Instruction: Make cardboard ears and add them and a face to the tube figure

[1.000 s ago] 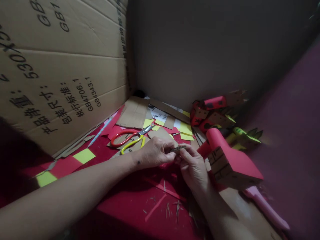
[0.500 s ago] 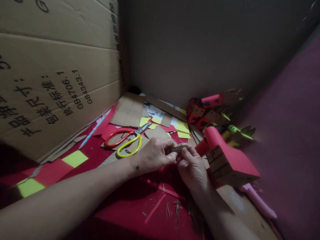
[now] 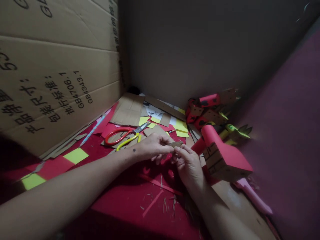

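Observation:
A small brown leaf-shaped piece (image 3: 176,144), perhaps cardboard, is pinched between both hands over the red surface. My left hand (image 3: 158,146) has thumb and fingers closed on its left end. On its right end are the thumb and fingertips of my right hand (image 3: 188,163). Scissors (image 3: 128,136) with one red and one yellow handle lie beyond my left wrist, blades partly open. Just right of my right hand stands a red paper and cardboard model (image 3: 225,153) with black lines drawn on its side.
A large cardboard box (image 3: 60,73) walls off the left. Cardboard pieces (image 3: 128,108) and yellow paper (image 3: 180,125) lie at the back. Decorated red rolls (image 3: 209,100) are heaped back right. Thin scraps (image 3: 174,203) and a red strip (image 3: 153,203) lie nearer.
The small brown piece has turned in my fingers and shows a flatter, plainer face. My left hand has shifted slightly up and its lower fingers have spread. The view has shifted a little.

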### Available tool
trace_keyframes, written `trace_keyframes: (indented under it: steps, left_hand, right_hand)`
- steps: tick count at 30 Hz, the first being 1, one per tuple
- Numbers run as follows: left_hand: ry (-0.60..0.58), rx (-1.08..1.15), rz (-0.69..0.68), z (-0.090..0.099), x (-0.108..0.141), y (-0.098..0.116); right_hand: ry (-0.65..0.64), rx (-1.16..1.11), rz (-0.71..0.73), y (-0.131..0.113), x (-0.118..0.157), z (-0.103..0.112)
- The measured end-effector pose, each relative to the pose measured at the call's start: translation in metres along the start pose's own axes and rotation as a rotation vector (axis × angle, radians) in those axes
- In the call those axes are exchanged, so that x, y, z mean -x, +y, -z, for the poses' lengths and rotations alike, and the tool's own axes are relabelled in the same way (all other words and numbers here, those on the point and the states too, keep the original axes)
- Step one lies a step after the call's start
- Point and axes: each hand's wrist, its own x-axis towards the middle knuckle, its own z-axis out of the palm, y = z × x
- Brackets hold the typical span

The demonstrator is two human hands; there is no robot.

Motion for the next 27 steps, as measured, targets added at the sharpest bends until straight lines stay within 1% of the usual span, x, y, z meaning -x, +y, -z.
trace_keyframes:
  steps: [3, 6, 11, 15, 18, 22, 27]
  left_hand:
    - [-0.07, 0.03, 0.005, 0.007, -0.002, -0.003]
    - [-0.104, 0.043, 0.014, 0.009, -0.002, -0.004]
    - [-0.067, 0.079, 0.032, 0.008, -0.001, -0.004]
    - [-0.082, 0.13, 0.017, 0.011, -0.003, -0.007]
    - [-0.086, 0.136, 0.008, 0.013, -0.004, -0.009]
    - [-0.083, 0.078, -0.006, 0.011, -0.002, -0.004]
    - [-0.065, -0.067, -0.06, 0.004, 0.004, 0.006]
  right_hand:
    - [0.013, 0.004, -0.01, 0.001, -0.001, 0.0]
    - [0.018, 0.007, -0.029, 0.001, -0.001, 0.0]
    - [-0.009, -0.014, -0.057, -0.001, 0.002, -0.003]
    - [-0.064, -0.053, -0.072, -0.007, 0.003, -0.007]
    - [-0.082, -0.064, -0.073, -0.008, 0.004, -0.008]
    - [-0.066, -0.055, -0.027, -0.004, 0.004, -0.007]
    - [-0.058, -0.019, 0.005, -0.003, 0.004, -0.006]
